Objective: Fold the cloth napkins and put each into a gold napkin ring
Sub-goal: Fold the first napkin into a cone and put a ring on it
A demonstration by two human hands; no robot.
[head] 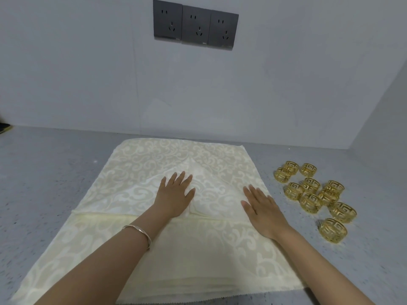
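Observation:
A stack of cream damask cloth napkins (pixel 136 249) lies spread on the grey counter. The top napkin (pixel 123 194) is folded into a triangle whose tip points toward the wall. My left hand (pixel 175 195) presses flat on the middle of that triangle, fingers straight. My right hand (pixel 263 209) lies flat on the triangle's right edge, fingers spread. Several gold napkin rings (pixel 311 202) with a cut-out key pattern stand in a loose cluster to the right of the napkins, apart from both hands.
The grey speckled counter (pixel 44 172) meets a white wall just behind the napkins. Three dark power sockets (pixel 196 25) sit on the wall above. A side wall closes the counter at the far right. A dark object (pixel 4 127) shows at the left edge.

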